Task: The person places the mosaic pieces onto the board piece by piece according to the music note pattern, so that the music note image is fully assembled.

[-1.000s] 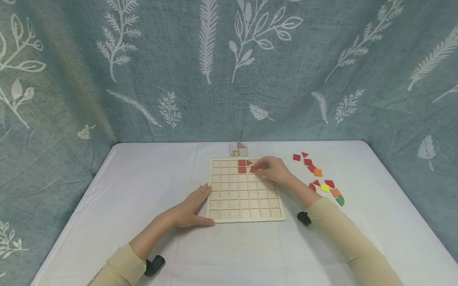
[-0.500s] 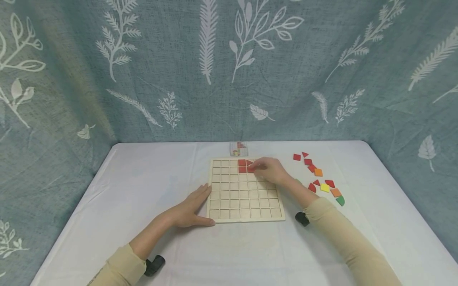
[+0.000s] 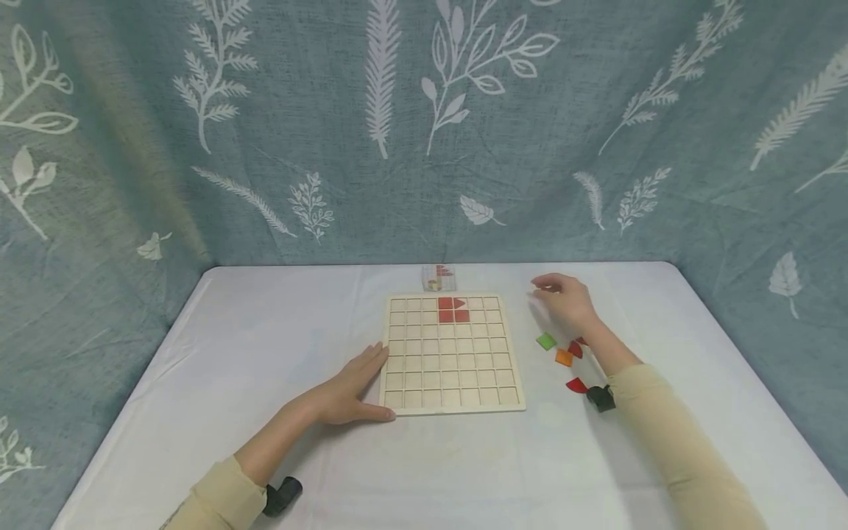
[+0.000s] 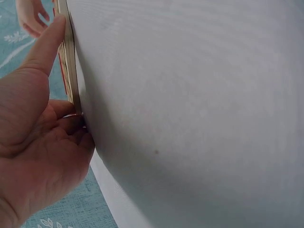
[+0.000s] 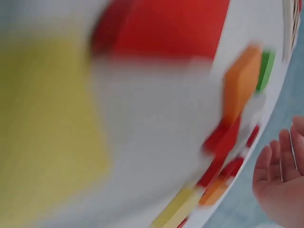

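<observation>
A wooden grid board (image 3: 450, 383) lies on the white table. In its far rows sit red square tiles (image 3: 446, 316) and a red triangle tile (image 3: 459, 303). My left hand (image 3: 351, 386) rests along the board's left side, its thumb at the near left corner; the left wrist view shows its fingers against the board's edge (image 4: 71, 61). Right of the board, my right hand (image 3: 566, 302) is over the loose tiles, thumb and index finger apart. In the right wrist view, the fingers of that hand (image 5: 282, 166) extend loosely, and the hand hides some tiles in the head view.
Right of the board lie a green tile (image 3: 546, 341), an orange tile (image 3: 564, 358) and red rounded tiles (image 3: 576, 385). A yellow tile (image 5: 47, 128) looms close in the right wrist view. A small picture card (image 3: 439, 277) lies behind the board.
My right hand has let go of a red square tile, which now sits in the board's second row, and has moved right to the loose tiles. My left hand has stayed at the board.
</observation>
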Demonstrator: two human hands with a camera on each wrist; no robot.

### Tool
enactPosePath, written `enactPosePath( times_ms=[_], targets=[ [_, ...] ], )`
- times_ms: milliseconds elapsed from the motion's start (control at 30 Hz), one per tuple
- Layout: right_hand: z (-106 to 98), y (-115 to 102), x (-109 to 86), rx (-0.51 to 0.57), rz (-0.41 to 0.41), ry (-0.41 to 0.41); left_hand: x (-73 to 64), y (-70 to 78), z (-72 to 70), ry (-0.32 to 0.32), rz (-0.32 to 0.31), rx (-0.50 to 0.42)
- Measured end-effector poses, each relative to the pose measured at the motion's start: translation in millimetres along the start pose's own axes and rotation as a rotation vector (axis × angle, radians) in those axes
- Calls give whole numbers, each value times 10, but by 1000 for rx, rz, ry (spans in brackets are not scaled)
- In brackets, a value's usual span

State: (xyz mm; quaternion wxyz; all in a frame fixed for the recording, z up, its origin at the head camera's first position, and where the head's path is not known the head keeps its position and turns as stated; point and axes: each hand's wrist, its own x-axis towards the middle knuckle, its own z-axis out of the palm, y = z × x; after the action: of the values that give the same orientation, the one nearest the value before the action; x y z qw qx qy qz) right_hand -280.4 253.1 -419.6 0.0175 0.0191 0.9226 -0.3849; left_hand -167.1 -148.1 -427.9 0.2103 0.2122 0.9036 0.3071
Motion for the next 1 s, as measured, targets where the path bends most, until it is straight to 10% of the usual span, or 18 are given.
enactPosePath(
  times_ms=[400, 1000],
  targets=[
    [-250, 366, 113, -72, 137, 38, -22, 28, -1, -12, 2, -7],
    [-154, 183, 124, -24, 160, 115, -3, -4, -13, -12, 11, 1]
  ],
)
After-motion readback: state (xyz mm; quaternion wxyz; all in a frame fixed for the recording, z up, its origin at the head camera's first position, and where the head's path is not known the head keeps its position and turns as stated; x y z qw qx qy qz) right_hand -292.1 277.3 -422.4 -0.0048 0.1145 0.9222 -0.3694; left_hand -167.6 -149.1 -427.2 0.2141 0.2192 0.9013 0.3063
